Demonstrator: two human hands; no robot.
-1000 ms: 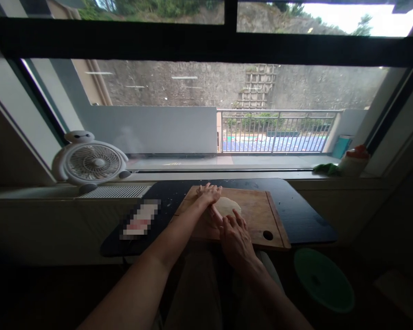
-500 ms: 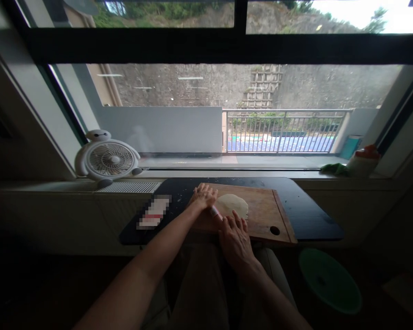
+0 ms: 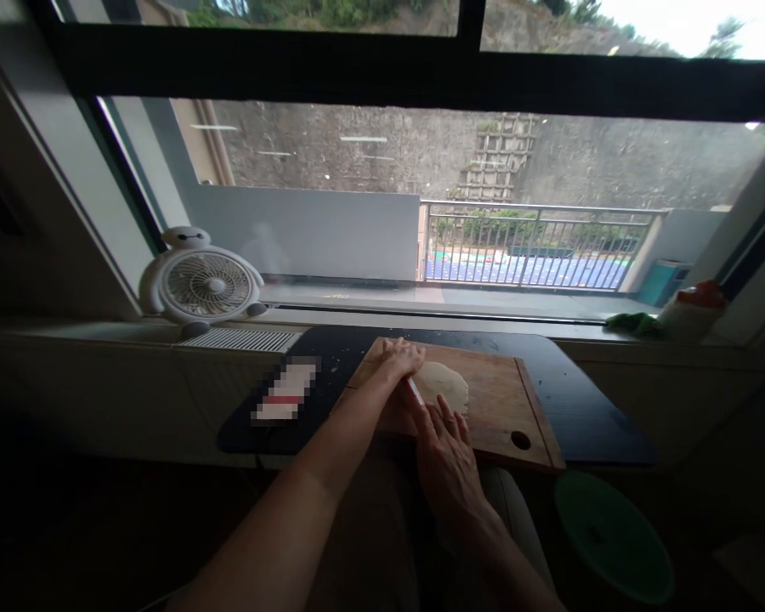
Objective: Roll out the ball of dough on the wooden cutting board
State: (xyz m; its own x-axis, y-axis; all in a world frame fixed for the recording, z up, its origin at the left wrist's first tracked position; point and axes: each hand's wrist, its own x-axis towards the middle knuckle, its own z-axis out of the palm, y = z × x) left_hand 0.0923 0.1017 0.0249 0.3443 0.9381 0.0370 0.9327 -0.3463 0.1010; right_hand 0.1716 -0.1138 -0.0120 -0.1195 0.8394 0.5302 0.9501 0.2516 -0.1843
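Observation:
A flat, roundish sheet of pale dough lies on a wooden cutting board. Along the left side of the dough runs a thin rolling pin, slanting from far left to near right, with a reddish and pale section showing between my hands. My left hand rests over the pin's far end, fingers bent across it. Over the near end lies my right hand, its fingers stretched forward and its fingertips by the dough's near edge. Both ends of the pin are hidden under the hands.
The board sits on a small dark table. A blurred-out flat item lies at the table's left. Beyond it, a white fan stands on the sill. A green basin is low at the right. A white container stands far right.
Both hands and the rolling pin have shifted slightly right, closer over the dough's left side. The camera view has also tilted and moved a little.

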